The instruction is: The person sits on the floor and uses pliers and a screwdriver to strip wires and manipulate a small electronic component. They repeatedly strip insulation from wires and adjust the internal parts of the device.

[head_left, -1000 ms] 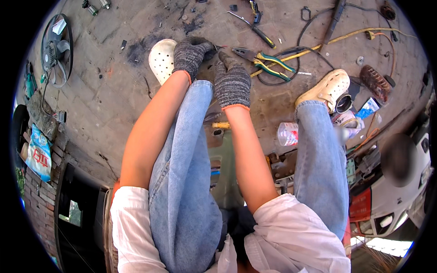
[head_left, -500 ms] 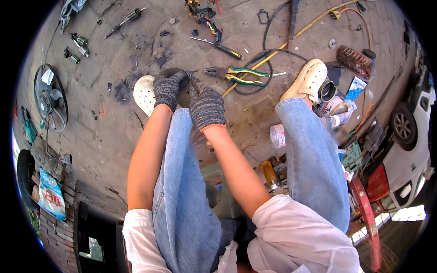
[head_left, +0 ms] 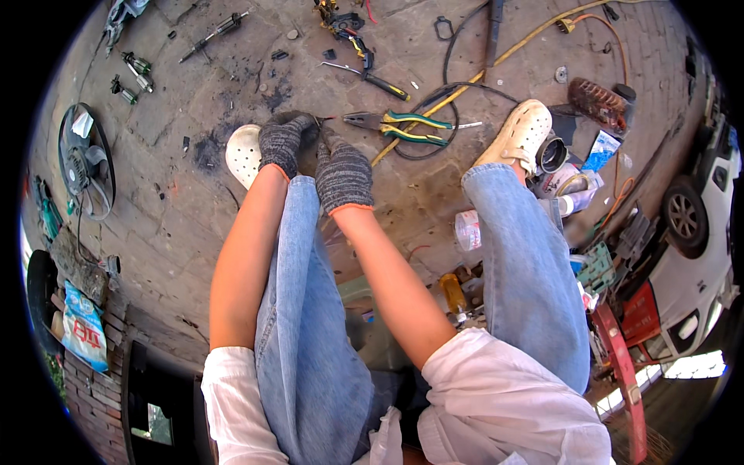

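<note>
My left hand (head_left: pixel 282 146), in a dark grey knit glove with an orange cuff, is closed beside the cream clog (head_left: pixel 245 155) on my left foot. Its fingers curl round something dark that I cannot make out. A thin reddish tip pokes out just beyond the fingertips. My right hand (head_left: pixel 344 177), gloved alike, meets it from the right with thumb and fingers pinched together; whatever lies in the pinch is hidden. Right of both hands, on the ground, lie pliers (head_left: pixel 403 127) with green and yellow handles. Farther off is a screwdriver (head_left: pixel 385 85) with a black and yellow handle.
A yellow hose (head_left: pixel 535 43) and a black cable (head_left: pixel 449 58) cross the ground at the far right. A round fan (head_left: pixel 84 163) lies left, metal rotors (head_left: pixel 136 74) farther back. Bottles, a blue tube (head_left: pixel 602 150) and a dirty brown part (head_left: pixel 597 103) crowd the right.
The whole view has shifted slightly. Both hands stay together near the left clog, the right hand's fingers a little lower against the left; nothing on the ground has visibly moved.
</note>
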`<state>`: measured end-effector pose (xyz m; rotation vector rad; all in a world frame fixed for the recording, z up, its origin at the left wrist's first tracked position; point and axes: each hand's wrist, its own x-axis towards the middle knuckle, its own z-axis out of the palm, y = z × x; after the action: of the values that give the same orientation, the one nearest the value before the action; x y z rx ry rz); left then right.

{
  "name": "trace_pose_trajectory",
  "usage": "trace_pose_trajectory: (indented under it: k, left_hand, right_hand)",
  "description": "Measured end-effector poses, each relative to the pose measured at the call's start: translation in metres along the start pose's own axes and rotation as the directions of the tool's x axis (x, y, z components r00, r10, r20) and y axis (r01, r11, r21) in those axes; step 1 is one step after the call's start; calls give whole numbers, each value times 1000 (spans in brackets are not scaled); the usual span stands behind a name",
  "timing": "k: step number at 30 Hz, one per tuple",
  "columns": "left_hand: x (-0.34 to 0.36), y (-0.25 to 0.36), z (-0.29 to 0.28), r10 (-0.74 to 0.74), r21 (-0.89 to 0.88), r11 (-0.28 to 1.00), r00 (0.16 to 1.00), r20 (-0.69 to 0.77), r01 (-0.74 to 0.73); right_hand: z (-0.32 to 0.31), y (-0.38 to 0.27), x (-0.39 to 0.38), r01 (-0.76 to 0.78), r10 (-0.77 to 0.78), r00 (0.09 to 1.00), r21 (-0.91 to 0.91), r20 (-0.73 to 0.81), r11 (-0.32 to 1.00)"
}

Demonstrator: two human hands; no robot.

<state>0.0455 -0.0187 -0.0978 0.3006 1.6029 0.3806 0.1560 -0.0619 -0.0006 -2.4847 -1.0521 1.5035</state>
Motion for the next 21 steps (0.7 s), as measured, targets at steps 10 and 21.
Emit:
trace_pose_trajectory:
  k: [10, 21]
  left_hand:
    - [-6, -4, -2, 142, 96, 985, 990, 15, -143]
    - [-55, 41, -7, 118, 88, 979, 861, 494, -184]
  right_hand:
    - [13, 35, 15, 244, -196, 966, 328, -171, 913]
    - [-19, 41, 43, 33, -101, 988, 477, 119, 878]
